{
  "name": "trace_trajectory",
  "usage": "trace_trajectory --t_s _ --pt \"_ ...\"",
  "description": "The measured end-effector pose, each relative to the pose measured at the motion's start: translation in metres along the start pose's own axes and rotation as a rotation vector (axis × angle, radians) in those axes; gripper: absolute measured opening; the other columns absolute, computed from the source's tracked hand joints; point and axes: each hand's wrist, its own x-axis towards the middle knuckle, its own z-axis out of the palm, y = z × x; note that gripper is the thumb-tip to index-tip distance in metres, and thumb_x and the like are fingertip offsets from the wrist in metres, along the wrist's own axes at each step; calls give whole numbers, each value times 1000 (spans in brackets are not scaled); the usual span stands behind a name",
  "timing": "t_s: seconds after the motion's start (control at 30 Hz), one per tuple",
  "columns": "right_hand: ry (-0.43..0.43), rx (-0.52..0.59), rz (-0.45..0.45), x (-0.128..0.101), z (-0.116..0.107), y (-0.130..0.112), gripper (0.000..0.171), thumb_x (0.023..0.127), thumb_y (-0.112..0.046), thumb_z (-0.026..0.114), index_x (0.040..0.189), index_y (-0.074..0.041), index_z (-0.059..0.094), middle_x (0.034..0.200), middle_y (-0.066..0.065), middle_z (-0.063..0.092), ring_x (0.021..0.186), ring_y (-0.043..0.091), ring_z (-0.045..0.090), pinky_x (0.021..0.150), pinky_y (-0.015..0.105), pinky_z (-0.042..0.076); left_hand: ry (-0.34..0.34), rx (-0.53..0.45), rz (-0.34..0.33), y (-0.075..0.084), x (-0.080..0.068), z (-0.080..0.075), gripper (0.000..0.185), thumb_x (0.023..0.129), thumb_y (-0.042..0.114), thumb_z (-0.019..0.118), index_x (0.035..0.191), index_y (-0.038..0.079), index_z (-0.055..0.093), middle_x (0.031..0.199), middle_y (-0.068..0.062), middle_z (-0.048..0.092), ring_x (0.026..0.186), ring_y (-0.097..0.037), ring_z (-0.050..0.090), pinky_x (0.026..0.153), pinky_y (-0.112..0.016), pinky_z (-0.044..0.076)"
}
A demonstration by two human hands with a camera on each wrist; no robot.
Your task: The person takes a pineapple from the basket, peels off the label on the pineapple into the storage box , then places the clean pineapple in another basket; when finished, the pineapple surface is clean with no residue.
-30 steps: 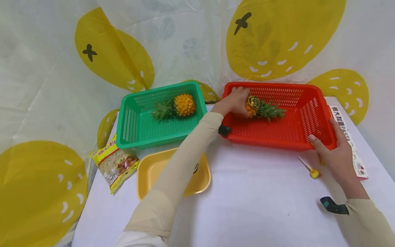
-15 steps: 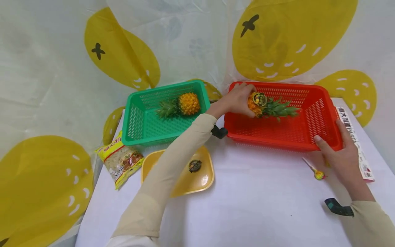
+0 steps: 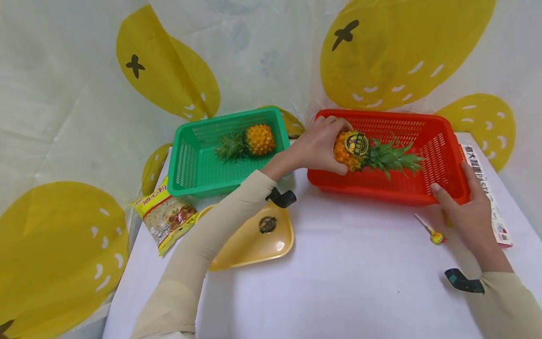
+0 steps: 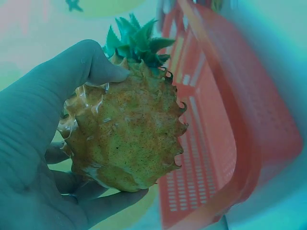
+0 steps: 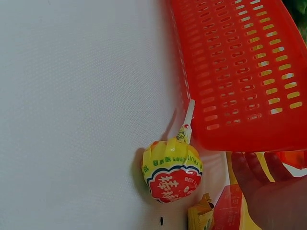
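My left hand (image 3: 317,148) grips a small pineapple (image 3: 350,149) by its orange body, above the left part of the red basket (image 3: 381,193). A dark round label faces up on the fruit, and its green crown points right. In the left wrist view the thumb presses near the crown of the pineapple (image 4: 129,124), the fingers curled under its base. My right hand (image 3: 474,219) holds the red basket's near right corner, thumb at the front rim and fingers along the outer side. A second pineapple (image 3: 259,140) lies in the green basket (image 3: 203,192), crown to the left.
A yellow tray (image 3: 250,252) with a dark round label (image 3: 267,224) sits in front of the green basket, partly behind my left sleeve. Left of it lies a noodle bag (image 3: 169,216). A lollipop (image 3: 436,236) and a pasta box (image 3: 501,230) lie near my right hand.
My left hand has raised the pineapple from the red basket's floor and drawn it slightly nearer. The right hand stays at the basket corner. The view has shifted a little.
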Motion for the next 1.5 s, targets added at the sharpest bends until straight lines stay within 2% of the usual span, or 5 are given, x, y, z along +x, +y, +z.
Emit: trace_trajectory --t_s 0.27,0.63,0.87,1.13,1.5 --pt "14 1 10 2 -6 -2 88 103 -51 64 164 -55 1 176 6 13 157 42 15 62 4 40 11 -77 64 19 -26 1 80 74 45 87 140 12 55 129 0 56 114 -17 45 89 -23 40" --pt "13 23 1 0 -4 3 89 103 -47 65 165 -54 2 175 7 15 157 40 15 63 4 41 22 -119 93 34 -69 20 79 74 45 89 137 10 58 128 -3 57 113 -18 46 83 -22 45" --pt "14 11 -28 -2 -1 5 91 102 -46 67 166 -52 2 175 1 16 156 41 19 65 4 42 -56 -105 101 41 -95 32 81 74 47 87 141 13 56 133 -1 54 118 -16 44 79 -21 47" --pt "7 2 -23 0 -2 4 92 102 -47 67 166 -53 1 176 0 14 157 41 16 64 4 41 -53 -131 118 42 -112 53 79 74 44 88 139 12 56 131 -1 54 116 -14 42 78 -19 45" --pt "0 2 -20 2 -1 1 92 102 -48 67 166 -53 1 176 0 13 157 41 16 63 4 41 -73 -162 75 32 -122 79 79 74 43 89 139 14 55 137 -2 50 129 -16 38 82 -19 47"
